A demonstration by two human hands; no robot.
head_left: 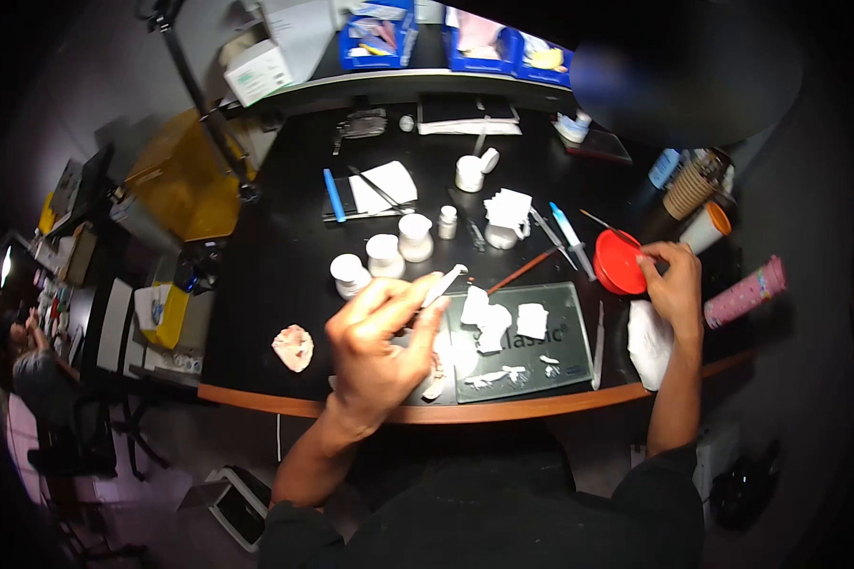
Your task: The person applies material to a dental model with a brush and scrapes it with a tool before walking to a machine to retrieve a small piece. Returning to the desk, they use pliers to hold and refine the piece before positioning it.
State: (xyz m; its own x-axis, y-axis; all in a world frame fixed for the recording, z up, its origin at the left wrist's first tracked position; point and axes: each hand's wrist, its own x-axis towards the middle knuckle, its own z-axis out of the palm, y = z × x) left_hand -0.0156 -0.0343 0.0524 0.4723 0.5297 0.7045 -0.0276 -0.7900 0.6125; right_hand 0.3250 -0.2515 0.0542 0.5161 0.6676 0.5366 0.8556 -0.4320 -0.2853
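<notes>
My left hand, fingers pinched, holds a small white piece above the front of the desk. My right hand has its thumb and fingers on the rim of a red bowl. Between the hands lies a dark glass slab with crumpled white tissue and white smears on it. A brown-handled brush touches the area behind the slab. Under my left hand, a pinkish piece is partly hidden. Another pinkish model lies at the left.
White jars stand behind my left hand. A syringe, a metal tool and a white cloth lie near the bowl. A pink bottle and stacked cups are at right. A person is far left.
</notes>
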